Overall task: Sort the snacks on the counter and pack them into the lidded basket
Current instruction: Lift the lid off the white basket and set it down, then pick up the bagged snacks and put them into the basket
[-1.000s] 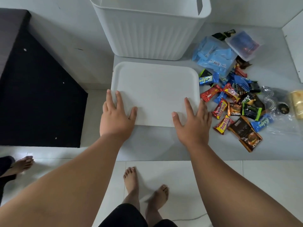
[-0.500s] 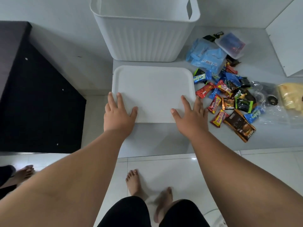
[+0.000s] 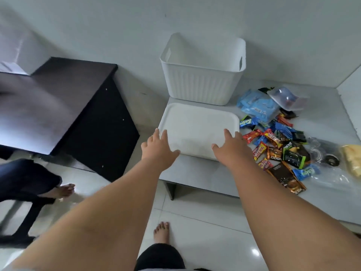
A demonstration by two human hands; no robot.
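Before the basket (image 3: 201, 83), lid (image 3: 197, 130) lies flat, long axis left-right.

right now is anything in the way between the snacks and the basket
Nothing visible. The basket stands open; its lid lies flat on the counter in front of it, under the left hand and right hand. The snacks lie just right of it.

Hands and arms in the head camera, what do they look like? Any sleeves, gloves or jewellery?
The left arm and right arm are bare up to the frame edge, no sleeves showing. The left hand and right hand wear no gloves; no rings, watch or bracelet are visible.
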